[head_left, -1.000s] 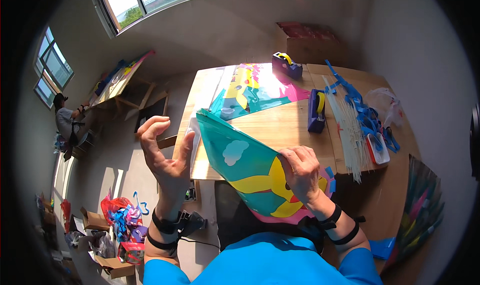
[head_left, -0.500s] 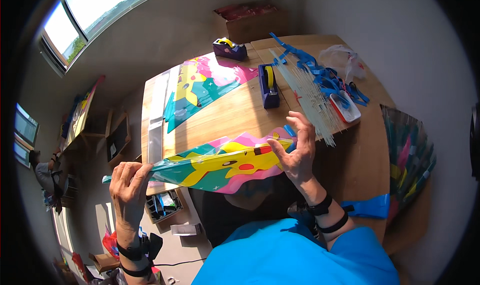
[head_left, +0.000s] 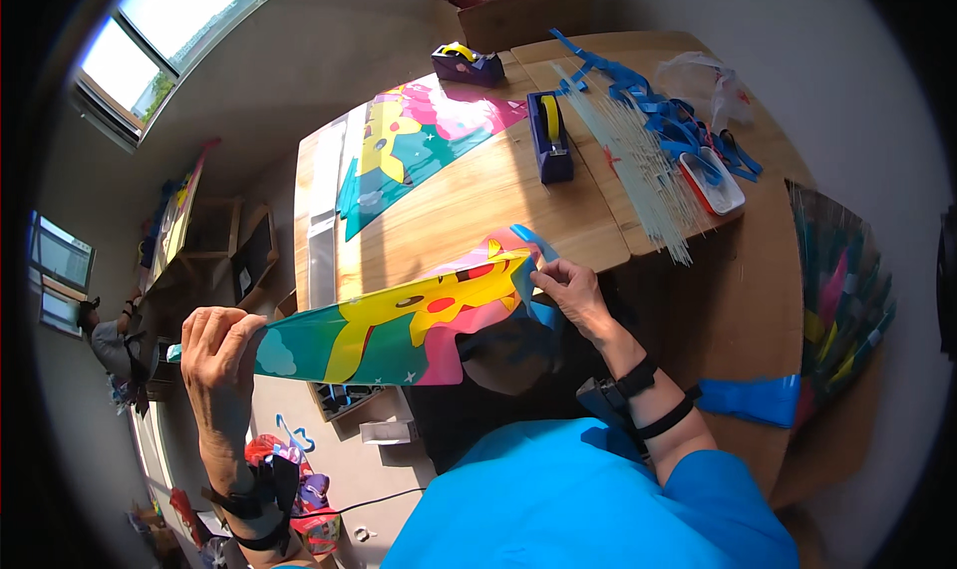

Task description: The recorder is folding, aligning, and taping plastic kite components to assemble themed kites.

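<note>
the left hand (head_left: 221,355) at the lower left of the frame was closed around the teal end of a long, colourful plastic kite sheet printed with a yellow cartoon figure (head_left: 399,325). the right hand (head_left: 570,288), just right of centre, pinched the sheet's other end, its pink and blue tip, between fingers and thumb. the sheet stretched between both hands in mid-air, in front of the near edge of the wooden desk (head_left: 469,210), across the middle of the frame.

on the desk, toward the upper centre, lay a second printed kite sheet in teal, yellow and pink (head_left: 409,150). right of it stood a dark blue tape dispenser with a yellow roll (head_left: 549,135), and another dispenser (head_left: 467,62) sat near the top. a bundle of thin pale rods (head_left: 638,165) and blue ribbon strips (head_left: 668,110) lay at the upper right.
</note>
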Tool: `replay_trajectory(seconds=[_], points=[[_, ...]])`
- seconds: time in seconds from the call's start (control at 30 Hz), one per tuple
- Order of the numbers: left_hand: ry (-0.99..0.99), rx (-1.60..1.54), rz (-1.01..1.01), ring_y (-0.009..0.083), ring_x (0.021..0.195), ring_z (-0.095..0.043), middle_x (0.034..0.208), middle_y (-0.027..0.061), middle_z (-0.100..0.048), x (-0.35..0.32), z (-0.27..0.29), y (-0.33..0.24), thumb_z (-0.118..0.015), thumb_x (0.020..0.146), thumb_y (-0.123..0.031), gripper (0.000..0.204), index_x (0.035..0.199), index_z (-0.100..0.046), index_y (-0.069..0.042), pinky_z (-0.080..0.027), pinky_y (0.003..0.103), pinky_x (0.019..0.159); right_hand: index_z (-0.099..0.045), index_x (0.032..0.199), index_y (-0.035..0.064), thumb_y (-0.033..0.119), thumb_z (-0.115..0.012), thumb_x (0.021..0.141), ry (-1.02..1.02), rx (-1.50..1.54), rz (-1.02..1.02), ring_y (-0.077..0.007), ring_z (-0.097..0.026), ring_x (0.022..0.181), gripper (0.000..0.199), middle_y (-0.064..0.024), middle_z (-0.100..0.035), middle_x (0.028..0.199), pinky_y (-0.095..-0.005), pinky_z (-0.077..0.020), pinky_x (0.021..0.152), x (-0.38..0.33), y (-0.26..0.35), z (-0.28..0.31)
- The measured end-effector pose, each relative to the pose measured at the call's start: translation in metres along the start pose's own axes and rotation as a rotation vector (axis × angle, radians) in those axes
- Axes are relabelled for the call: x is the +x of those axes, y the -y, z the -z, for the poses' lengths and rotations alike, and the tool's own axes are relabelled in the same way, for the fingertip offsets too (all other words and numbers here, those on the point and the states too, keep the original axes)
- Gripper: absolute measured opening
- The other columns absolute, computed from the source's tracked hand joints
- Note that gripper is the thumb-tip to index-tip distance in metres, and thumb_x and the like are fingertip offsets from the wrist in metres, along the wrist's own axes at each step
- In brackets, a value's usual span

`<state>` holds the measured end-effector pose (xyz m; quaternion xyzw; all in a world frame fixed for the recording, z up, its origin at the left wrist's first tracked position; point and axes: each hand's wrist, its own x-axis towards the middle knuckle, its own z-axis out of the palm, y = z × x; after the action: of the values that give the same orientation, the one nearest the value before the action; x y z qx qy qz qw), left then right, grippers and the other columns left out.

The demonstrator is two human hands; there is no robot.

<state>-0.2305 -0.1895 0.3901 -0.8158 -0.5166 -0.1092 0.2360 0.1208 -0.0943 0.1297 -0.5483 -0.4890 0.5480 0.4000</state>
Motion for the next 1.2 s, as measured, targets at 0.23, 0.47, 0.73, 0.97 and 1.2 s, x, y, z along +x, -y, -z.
replay_trajectory(seconds=[0.23,0.47,0.73,0.97,1.2], points=[[0.044,-0.032,0.134,0.0268,0.090,-0.058,0.087,0.0090,-0.059,-0.021,0.001,0.032,-0.070,0.073,0.001,0.017,0.088,-0.063,-0.003,-0.047,0.039,0.085,-0.062,0.094,0.0031,0.020,-0.063,0.096,0.051,0.215,0.130,-0.0033,-0.052,0.073,0.017,0.0035,-0.059,0.081,-0.0190,-0.0445,0.067,0.006,-0.019,0.033],[0.069,-0.112,0.214,0.0264,0.088,-0.059,0.086,0.0092,-0.059,-0.032,-0.005,0.047,-0.071,0.070,0.006,0.021,0.086,-0.062,-0.003,-0.051,0.036,0.076,-0.059,0.101,0.0045,0.020,-0.059,0.098,0.019,0.419,0.043,-0.0028,-0.054,0.079,0.016,0.0033,-0.058,0.084,-0.0180,-0.0452,0.073,0.002,-0.011,0.067],[0.100,-0.117,0.107,0.0263,0.086,-0.059,0.086,0.0095,-0.060,-0.027,-0.001,0.052,-0.071,0.069,0.005,0.020,0.085,-0.062,-0.002,-0.050,0.036,0.075,-0.057,0.122,0.0013,0.021,-0.077,0.081,-0.040,-0.545,0.731,-0.0275,-0.063,0.103,0.049,-0.0114,-0.070,0.093,-0.0425,-0.0355,0.109,-0.019,0.045,0.026],[0.170,-0.076,0.155,0.0260,0.087,-0.060,0.085,0.0088,-0.060,-0.037,0.014,0.053,-0.071,0.070,0.006,0.019,0.086,-0.065,-0.003,-0.051,0.035,0.076,-0.065,0.111,0.0012,0.022,-0.066,0.090,-0.123,-0.235,0.361,-0.0223,-0.067,0.093,0.029,-0.0142,-0.069,0.097,-0.0331,-0.0526,0.083,0.009,0.027,0.031],[0.186,-0.070,0.171,0.0256,0.089,-0.062,0.088,0.0096,-0.061,-0.041,0.014,0.055,-0.068,0.073,0.008,0.020,0.089,-0.066,-0.004,-0.053,0.033,0.074,-0.063,0.120,0.0048,0.042,-0.069,0.089,0.758,-0.119,-0.024,-0.0185,-0.060,0.103,0.049,-0.0087,-0.066,0.107,-0.0312,-0.0465,0.093,0.025,0.024,0.010]])
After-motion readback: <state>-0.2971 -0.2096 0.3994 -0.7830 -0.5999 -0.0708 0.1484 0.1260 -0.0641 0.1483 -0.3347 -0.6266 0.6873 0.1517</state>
